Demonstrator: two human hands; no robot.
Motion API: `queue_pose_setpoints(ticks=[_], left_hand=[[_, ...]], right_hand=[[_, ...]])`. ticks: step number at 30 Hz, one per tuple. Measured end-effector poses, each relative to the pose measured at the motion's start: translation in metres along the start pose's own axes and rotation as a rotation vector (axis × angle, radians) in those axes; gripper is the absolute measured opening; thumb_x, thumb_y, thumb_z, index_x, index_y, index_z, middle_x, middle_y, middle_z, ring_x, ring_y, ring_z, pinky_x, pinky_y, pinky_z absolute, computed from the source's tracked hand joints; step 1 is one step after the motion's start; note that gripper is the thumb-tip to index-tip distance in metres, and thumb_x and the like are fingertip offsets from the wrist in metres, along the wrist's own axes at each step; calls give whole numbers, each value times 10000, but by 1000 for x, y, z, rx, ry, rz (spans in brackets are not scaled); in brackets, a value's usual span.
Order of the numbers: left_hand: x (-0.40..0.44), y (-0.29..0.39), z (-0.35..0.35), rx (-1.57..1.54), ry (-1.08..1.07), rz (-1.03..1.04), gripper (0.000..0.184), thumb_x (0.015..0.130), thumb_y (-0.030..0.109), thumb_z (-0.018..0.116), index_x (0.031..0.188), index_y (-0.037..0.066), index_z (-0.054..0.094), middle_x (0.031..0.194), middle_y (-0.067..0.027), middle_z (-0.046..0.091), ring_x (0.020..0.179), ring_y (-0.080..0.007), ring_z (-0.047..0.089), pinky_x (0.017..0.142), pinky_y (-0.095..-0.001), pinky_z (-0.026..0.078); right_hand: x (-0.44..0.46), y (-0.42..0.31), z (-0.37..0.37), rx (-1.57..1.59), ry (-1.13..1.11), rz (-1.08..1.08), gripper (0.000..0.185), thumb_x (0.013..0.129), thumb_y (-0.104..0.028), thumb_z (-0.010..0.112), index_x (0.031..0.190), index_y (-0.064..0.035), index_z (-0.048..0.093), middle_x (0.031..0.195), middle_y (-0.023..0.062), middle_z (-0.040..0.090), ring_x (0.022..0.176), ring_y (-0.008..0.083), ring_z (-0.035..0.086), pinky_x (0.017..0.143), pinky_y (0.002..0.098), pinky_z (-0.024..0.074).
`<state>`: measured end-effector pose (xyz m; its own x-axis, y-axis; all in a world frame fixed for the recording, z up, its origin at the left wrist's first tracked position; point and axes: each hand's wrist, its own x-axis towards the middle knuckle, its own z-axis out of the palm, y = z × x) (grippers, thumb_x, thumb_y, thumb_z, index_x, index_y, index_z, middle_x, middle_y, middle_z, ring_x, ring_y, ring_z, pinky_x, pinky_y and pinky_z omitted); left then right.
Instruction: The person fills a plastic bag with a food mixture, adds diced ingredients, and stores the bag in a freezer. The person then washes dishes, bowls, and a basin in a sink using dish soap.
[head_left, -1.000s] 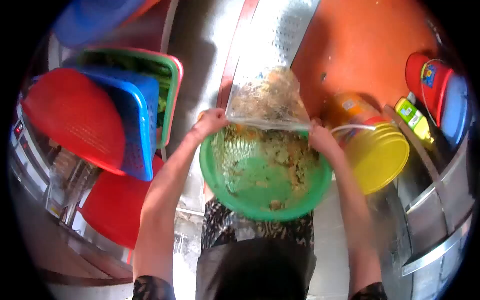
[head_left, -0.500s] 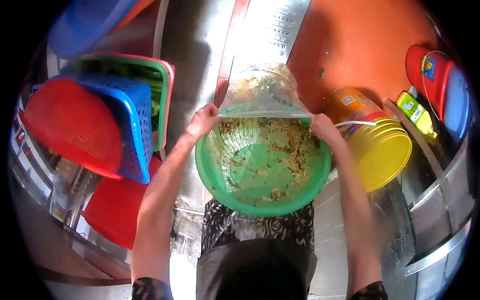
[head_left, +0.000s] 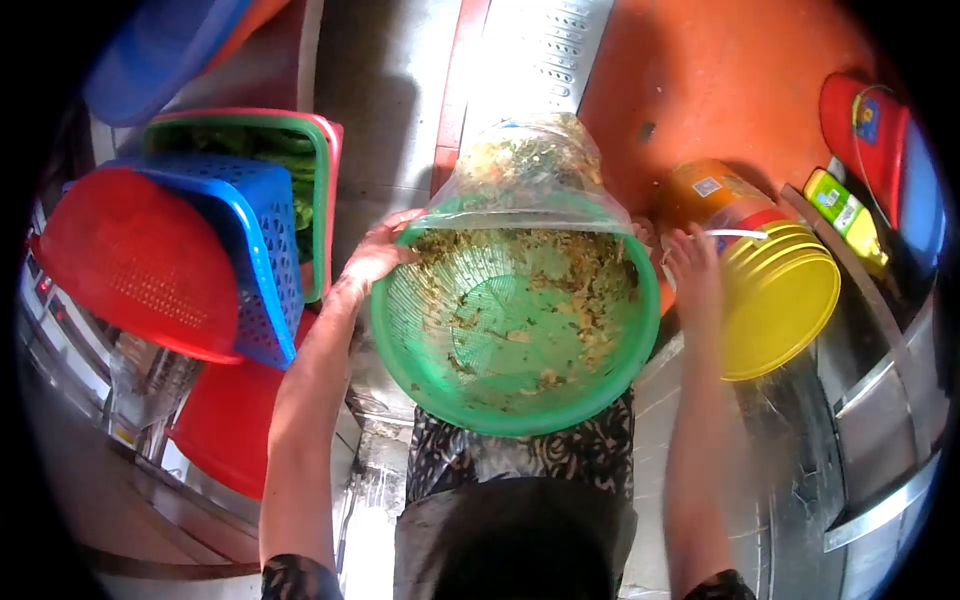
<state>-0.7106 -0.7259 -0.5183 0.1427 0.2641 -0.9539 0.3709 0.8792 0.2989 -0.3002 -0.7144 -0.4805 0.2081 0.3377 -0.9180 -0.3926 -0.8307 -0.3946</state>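
Note:
A green colander (head_left: 520,415) tilts toward me above my lap, with wet scraps of food and leaf bits stuck inside. Over its far rim lies the mouth of a clear plastic bag (head_left: 520,205), whose far end bulges with a mixed mass of food scraps (head_left: 535,160). My left hand (head_left: 380,252) grips the colander's left rim, close to the bag's edge. Just outside the right rim, my right hand (head_left: 695,262) is raised off the bag edge, fingers loosely apart and somewhat blurred. A white bucket handle (head_left: 735,233) shows right beside it.
Right of me a yellow bucket (head_left: 780,300) lies on its side by an orange container (head_left: 700,190) and a yellow-green bottle (head_left: 840,215). At left stand a blue basket (head_left: 265,260), a red colander (head_left: 140,260) and a green-rimmed basket (head_left: 322,200) of leafy greens.
My right hand has let go of the bag's edge and moved right. The left hand has shifted left and down onto the colander's rim. The colander has moved slightly left.

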Motion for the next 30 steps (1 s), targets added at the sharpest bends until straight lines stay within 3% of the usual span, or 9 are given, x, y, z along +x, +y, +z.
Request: queue_pose_setpoints(ticks=[9,11,12,14,17,21,25,27,30], left_hand=[[2,10,-11,-5,5,-69,669,632,-12,652,1265,106,470,1170,-63,560,1055,-145,506,930,-260,371],[2,21,2,-155,-43,-102,665,636,-2,650,1266,116,472,1151,-58,567,1034,-147,519,905,-253,389],[6,29,20,90,-11,-23,659,638,2,649,1263,118,476,1141,-57,572,1024,-147,525,899,-255,395],[2,33,23,227,29,-8,661,628,6,660,1254,128,488,1135,-58,579,1019,-146,530,898,-258,395],[5,16,5,144,82,-87,689,606,-1,673,1256,140,491,1136,-56,583,1019,-140,528,898,-251,389],[-2,29,9,123,81,-86,689,607,-12,663,1259,127,487,1130,-49,587,1010,-139,532,890,-255,393],[-5,29,6,78,99,-92,658,611,-22,645,1240,106,502,1109,-63,593,980,-147,542,874,-254,400],[-10,27,-1,44,94,-82,645,613,-23,641,1232,101,508,1098,-68,597,970,-149,545,864,-255,406],[-23,24,-8,-85,61,32,603,610,-26,645,1195,73,533,984,-82,627,891,-142,569,806,-242,434]], right_hand=[[-7,32,17,101,-271,16,299,894,-288,474,1067,-47,511,901,17,538,894,102,494,820,242,387],[-5,26,18,366,23,-20,287,890,-274,484,1063,-46,513,901,14,542,884,113,511,797,252,405],[8,41,16,365,21,-22,287,890,-274,484,1063,-46,513,901,14,542,884,113,511,797,252,405],[40,87,1,23,-150,94,218,871,-250,513,977,-60,512,910,3,548,894,122,528,795,257,421],[42,61,-11,300,-259,109,258,839,-222,561,1033,-61,506,956,22,556,926,139,527,838,282,413],[49,41,0,-352,-316,-128,558,752,-108,590,1285,-106,425,1165,60,532,1014,132,506,898,268,381],[61,33,13,-736,-534,-120,495,759,-77,593,1243,-76,488,1252,97,484,1171,180,426,980,293,321],[58,33,16,-964,-447,-199,316,736,-122,607,1042,-41,624,967,61,641,847,131,577,777,260,442],[22,5,29,-1046,-230,-373,213,752,-153,615,906,-11,655,803,53,656,742,126,593,687,280,463]])
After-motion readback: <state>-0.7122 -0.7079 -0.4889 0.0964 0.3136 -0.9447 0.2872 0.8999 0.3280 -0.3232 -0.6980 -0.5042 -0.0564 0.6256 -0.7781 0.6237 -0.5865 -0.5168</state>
